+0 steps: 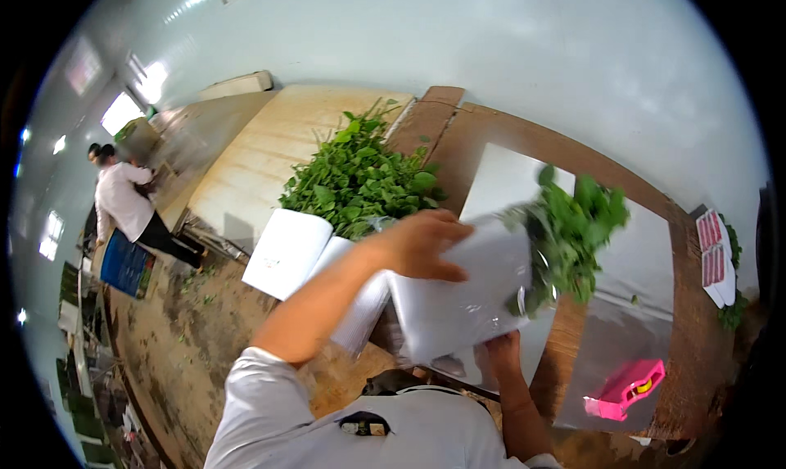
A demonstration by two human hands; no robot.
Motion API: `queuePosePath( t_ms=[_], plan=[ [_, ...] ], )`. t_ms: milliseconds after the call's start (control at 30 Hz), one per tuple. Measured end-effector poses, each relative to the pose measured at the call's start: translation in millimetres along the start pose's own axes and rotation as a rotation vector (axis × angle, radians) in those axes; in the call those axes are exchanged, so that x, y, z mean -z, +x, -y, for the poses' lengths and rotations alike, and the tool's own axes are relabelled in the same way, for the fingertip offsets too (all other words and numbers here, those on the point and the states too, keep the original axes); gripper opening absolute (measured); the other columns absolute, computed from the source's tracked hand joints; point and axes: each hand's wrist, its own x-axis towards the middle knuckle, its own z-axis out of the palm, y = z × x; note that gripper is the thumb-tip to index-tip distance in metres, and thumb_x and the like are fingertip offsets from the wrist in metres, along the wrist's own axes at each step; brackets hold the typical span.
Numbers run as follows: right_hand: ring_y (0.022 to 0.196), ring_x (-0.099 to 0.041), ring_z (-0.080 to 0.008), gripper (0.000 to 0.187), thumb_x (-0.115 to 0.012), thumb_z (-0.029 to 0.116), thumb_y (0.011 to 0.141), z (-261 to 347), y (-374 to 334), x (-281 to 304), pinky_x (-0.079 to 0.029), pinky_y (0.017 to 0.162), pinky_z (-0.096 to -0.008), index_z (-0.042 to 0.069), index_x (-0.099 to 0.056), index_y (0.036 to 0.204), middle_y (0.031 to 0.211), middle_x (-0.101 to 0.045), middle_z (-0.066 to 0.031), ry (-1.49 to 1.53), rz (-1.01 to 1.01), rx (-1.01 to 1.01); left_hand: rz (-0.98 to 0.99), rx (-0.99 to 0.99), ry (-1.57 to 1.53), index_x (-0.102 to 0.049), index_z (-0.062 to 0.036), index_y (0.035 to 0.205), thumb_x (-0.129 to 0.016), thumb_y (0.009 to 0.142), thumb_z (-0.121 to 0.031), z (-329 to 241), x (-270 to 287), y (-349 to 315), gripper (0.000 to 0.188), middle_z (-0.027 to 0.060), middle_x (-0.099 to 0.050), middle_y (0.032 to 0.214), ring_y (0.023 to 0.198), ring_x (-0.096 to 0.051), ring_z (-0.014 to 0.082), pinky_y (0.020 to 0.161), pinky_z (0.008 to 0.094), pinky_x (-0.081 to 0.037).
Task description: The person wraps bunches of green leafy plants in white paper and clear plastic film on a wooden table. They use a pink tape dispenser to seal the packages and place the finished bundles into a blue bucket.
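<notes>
A bunch of leafy greens (577, 231) sticks out of a white and clear plastic sleeve (471, 293), tilted above the table in front of me. My left hand (430, 244) reaches across the sleeve's upper left part, thumb and fingers apart and a little blurred; whether it touches the plastic is hard to tell. At the sleeve's lower edge my right hand (501, 350) grips it from below, fingers mostly hidden. Beyond my left forearm lies a large heap of loose leafy greens (356, 178). White sleeves (288, 252) lie stacked left of that forearm.
A pink tape dispenser (629, 389) sits on the brown table (692, 338) at the right. White sheets (634, 264) lie under and beside the sleeve. Red-and-white packages (715, 258) stand at the far right. A person (127, 194) stands far left near a blue crate (124, 262).
</notes>
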Motion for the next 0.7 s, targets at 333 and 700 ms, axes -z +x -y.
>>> queuePosePath(
  t_ms=[333, 700],
  plan=[
    [0.086, -0.065, -0.0178, 0.038, -0.054, 0.019, 0.094, -0.5, 32.3, -161.1, -0.054, 0.069, -0.0295, -0.002, -0.051, 0.125, 0.101, -0.064, -0.0093, -0.214, 0.444, -0.174, -0.447, 0.687, -0.958, -0.045, -0.0056, 0.141, -0.074, 0.079, -0.019, 51.9, 37.7, -205.6, 0.069, 0.0109, -0.055, 0.132, 0.119, -0.053, 0.0208, 0.099, 0.0344, -0.043],
    [0.078, -0.063, -0.0124, 0.038, -0.054, 0.025, 0.096, -47.2, 36.1, -145.6, -0.052, 0.066, -0.0283, 0.001, -0.054, 0.125, 0.095, -0.065, -0.0052, -0.188, 0.137, -0.234, -0.783, 0.46, -1.154, -0.04, -0.0051, 0.143, -0.062, 0.09, -0.023, 114.7, -96.6, -311.2, 0.06, 0.0128, -0.052, 0.135, 0.116, -0.055, 0.0211, 0.096, 0.0327, -0.045]
  ],
)
